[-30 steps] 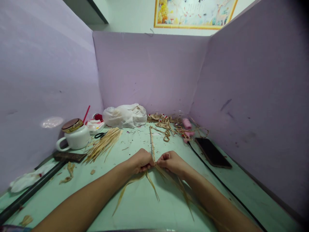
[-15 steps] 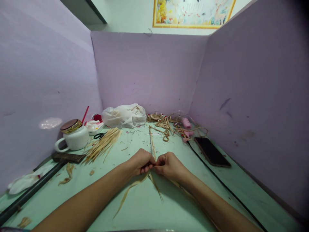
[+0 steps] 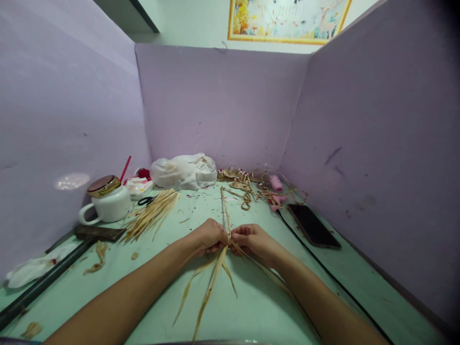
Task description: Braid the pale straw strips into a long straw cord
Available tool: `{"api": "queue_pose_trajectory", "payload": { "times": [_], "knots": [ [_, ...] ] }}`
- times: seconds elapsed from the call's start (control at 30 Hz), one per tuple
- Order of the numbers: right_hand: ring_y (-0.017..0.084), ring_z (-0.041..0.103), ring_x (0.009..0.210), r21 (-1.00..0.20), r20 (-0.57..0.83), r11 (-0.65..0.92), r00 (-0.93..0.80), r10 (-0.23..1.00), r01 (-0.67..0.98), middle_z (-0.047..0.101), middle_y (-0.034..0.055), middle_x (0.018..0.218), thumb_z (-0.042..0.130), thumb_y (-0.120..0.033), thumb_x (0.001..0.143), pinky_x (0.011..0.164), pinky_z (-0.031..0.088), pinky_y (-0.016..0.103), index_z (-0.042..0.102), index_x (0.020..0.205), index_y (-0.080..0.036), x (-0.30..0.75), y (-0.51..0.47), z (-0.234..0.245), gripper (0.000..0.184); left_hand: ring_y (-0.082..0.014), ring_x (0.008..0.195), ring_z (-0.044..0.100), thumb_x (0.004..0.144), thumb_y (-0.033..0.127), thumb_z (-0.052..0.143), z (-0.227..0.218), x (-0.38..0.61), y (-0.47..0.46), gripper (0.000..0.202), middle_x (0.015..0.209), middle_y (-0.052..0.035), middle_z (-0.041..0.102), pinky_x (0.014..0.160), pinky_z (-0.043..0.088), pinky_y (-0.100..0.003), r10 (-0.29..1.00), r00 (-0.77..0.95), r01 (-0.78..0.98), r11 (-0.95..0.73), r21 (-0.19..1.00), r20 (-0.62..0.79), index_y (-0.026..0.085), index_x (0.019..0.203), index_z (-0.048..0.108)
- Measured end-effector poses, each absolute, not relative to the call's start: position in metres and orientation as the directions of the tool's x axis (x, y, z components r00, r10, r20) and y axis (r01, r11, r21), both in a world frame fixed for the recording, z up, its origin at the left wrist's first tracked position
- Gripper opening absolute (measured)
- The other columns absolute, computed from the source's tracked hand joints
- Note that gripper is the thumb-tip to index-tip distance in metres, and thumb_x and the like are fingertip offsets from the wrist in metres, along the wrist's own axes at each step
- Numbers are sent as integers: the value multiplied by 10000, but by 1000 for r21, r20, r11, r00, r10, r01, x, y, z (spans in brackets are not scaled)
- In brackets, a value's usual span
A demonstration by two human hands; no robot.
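Observation:
My left hand [image 3: 208, 235] and my right hand [image 3: 253, 239] meet at the middle of the green table [image 3: 251, 311], both pinched on a thin plaited straw cord [image 3: 225, 207] that runs straight away from them toward the back. Loose straw strands [image 3: 210, 287] hang from the pinch point and fan out toward me over the table. Both fists are closed with fingers curled around the straw.
A straw bundle [image 3: 153, 214] lies at left beside black scissors [image 3: 146, 201] and a white lidded mug [image 3: 106, 203]. A white plastic bag [image 3: 184, 171], tangled cords [image 3: 247, 184] and pink spools [image 3: 276, 183] sit at the back. A phone [image 3: 313, 225] with cable lies right. Purple partitions enclose the table.
My hands stay together on the plait. The loose strands have shifted: one long strand now hangs straight down toward me between my forearms.

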State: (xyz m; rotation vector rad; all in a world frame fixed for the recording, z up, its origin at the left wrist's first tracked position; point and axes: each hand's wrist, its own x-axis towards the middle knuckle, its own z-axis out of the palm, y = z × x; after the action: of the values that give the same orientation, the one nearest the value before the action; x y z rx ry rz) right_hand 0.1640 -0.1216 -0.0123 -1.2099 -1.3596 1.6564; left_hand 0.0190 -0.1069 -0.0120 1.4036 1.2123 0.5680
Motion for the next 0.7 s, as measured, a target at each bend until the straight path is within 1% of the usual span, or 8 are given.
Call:
{"api": "queue_pose_trajectory", "payload": {
  "times": [0.07,0.2,0.27,0.33,0.4,0.57,0.7],
  "knots": [
    [55,467,414,-975,-222,-206,-321,920,84,541,-20,466,609,-187,601,450,379,172,526,596,-117,161,-123,-15,108,-43,248,244,513,180,532,-13,19,-107,115,320,57,341,297,119,-194,883,363,343,170,924,-297,154,457,435],
    [55,430,344,-935,-269,-201,-213,939,294,513,-25,401,626,-231,601,370,348,171,519,533,-127,163,-123,-19,164,-41,258,244,511,219,570,-15,19,-106,148,338,61,347,296,109,-195,879,382,340,153,928,-285,156,473,441],
    [62,437,332,-921,-251,-160,-226,941,356,511,-24,382,626,-231,599,351,341,171,511,513,-134,166,-122,-21,174,-41,263,252,508,210,557,-16,18,-106,145,341,60,347,298,109,-195,882,380,346,144,927,-279,158,461,430],
    [70,455,336,-928,-230,-123,-282,931,352,524,-24,387,617,-219,599,349,348,171,503,507,-138,169,-122,-22,167,-41,266,258,506,199,538,-17,19,-106,133,335,59,341,303,111,-195,882,366,372,154,915,-298,158,450,425],
    [74,465,339,-933,-253,-138,-336,907,332,534,-23,394,599,-210,607,354,362,174,499,497,-138,170,-122,-21,165,-38,267,259,503,195,528,-18,19,-106,110,335,61,344,307,118,-192,880,353,389,173,905,-319,154,457,437],
    [78,479,339,-922,-357,-260,-366,860,288,538,-18,401,566,-161,617,352,381,175,490,493,-133,169,-126,-16,148,-38,261,255,491,179,509,-15,23,-110,61,336,58,362,300,133,-191,881,363,350,173,921,-304,146,469,462],
    [86,497,354,-909,-412,-342,-377,830,239,552,-13,424,576,-143,618,361,407,184,469,528,-137,169,-127,-14,140,-32,260,243,480,178,512,-12,24,-112,78,322,62,349,299,136,-185,882,352,353,185,917,-313,150,448,445]
  ]
}}
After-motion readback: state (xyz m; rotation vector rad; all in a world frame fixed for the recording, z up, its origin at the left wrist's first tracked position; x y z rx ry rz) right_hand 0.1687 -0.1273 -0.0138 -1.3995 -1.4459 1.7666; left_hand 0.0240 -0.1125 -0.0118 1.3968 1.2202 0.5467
